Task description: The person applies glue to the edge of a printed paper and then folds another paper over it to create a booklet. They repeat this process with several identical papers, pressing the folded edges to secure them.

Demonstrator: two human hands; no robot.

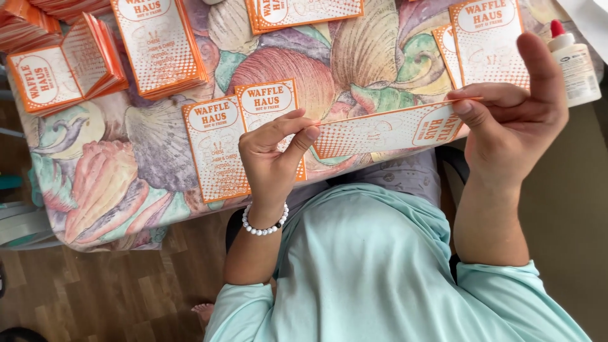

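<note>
Over the shell-patterned tablecloth (373, 50) strewn with orange card stacks (161, 44), my left hand (272, 158) and right hand (513, 114) pinch opposite ends of a long orange-and-white paper strip (386, 130), near a glue bottle (573, 63).

A worktop (126, 183) covered in a pastel seashell-patterned cloth stands on a brown wood-plank floor (107, 291), lit by soft, even daylight.
</note>
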